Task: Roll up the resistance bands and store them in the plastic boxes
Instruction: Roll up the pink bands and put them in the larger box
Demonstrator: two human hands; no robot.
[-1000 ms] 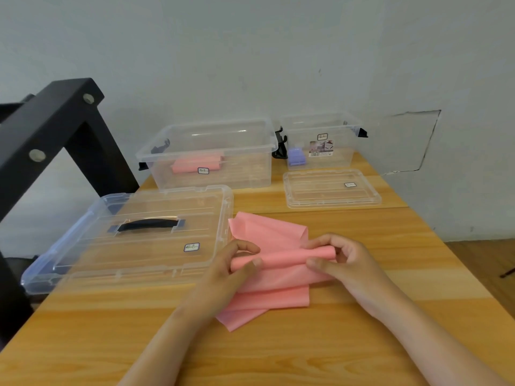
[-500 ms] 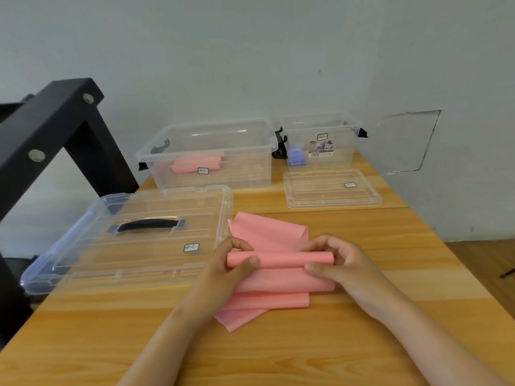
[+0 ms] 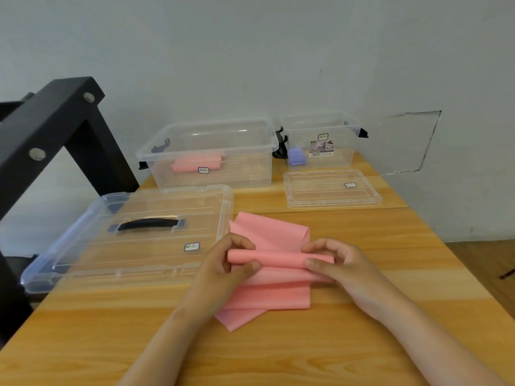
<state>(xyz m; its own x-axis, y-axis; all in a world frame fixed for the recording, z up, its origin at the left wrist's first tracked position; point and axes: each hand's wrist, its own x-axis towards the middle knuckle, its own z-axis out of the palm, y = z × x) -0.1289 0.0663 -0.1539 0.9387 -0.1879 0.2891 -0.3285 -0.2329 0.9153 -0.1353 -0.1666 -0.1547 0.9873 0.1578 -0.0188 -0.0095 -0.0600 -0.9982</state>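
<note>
A pink resistance band (image 3: 274, 288) lies folded on the wooden table, with a rolled tube formed across its middle. My left hand (image 3: 225, 267) pinches the left end of the roll and my right hand (image 3: 338, 263) pinches the right end. Flat band extends beyond the roll toward the far side and toward me. A large clear plastic box (image 3: 156, 156) stands at the back with a rolled pink band (image 3: 195, 163) inside. To its right a smaller clear box (image 3: 354, 126) holds a purple rolled band (image 3: 296, 156).
The large box's lid (image 3: 83, 240) with a black handle lies left of my hands. The small lid (image 3: 370, 197) lies in front of the small box. A black metal frame (image 3: 53, 121) stands at the left. The table's right edge drops to the floor.
Both hands have turned the roll a little further away from me, taking up more band. The roll sits slightly higher on the band than a second ago.
</note>
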